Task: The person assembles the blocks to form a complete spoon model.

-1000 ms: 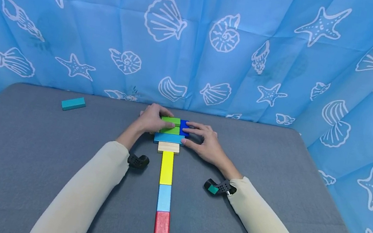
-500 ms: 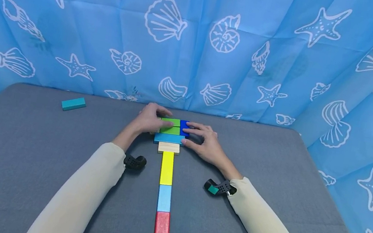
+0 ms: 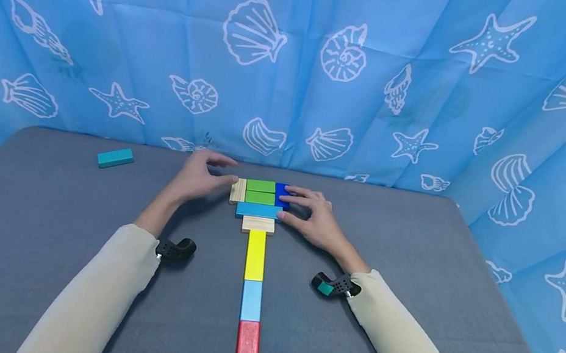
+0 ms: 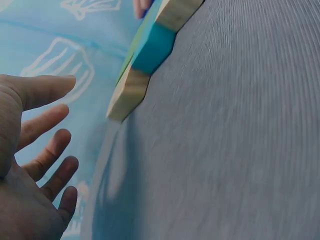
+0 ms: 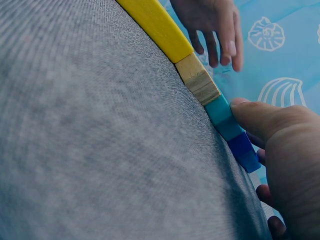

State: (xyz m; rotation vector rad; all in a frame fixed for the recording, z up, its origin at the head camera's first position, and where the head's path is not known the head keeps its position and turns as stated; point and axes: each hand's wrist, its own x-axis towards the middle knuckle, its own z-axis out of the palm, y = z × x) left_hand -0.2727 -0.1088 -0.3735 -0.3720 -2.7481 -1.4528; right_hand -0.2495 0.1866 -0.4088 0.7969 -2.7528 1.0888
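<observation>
My left hand (image 3: 197, 177) is held left of the block layout with its fingers spread, nothing in its grasp; the left wrist view shows it apart from the natural wood block (image 4: 128, 94). Two green blocks (image 3: 261, 186) lie between that upright wood block and a dark blue block (image 3: 281, 187). Fingertips of my right hand (image 3: 316, 220) rest on the dark blue block, while its thumb touches the end of a teal-blue crosswise block (image 3: 257, 211). Below lie a second natural wood block (image 3: 258, 225), then yellow (image 3: 256, 255), light blue (image 3: 251, 301) and red (image 3: 248, 347) blocks in a line.
A single turquoise block (image 3: 115, 158) lies near the table's back left. The table has a grey cloth cover (image 3: 372, 351). A blue curtain (image 3: 295, 98) with white shell prints hangs along its back edge.
My left hand has drawn away leftward from the green blocks, uncovering the upright wood block. My right hand stays in place by the dark blue block.
</observation>
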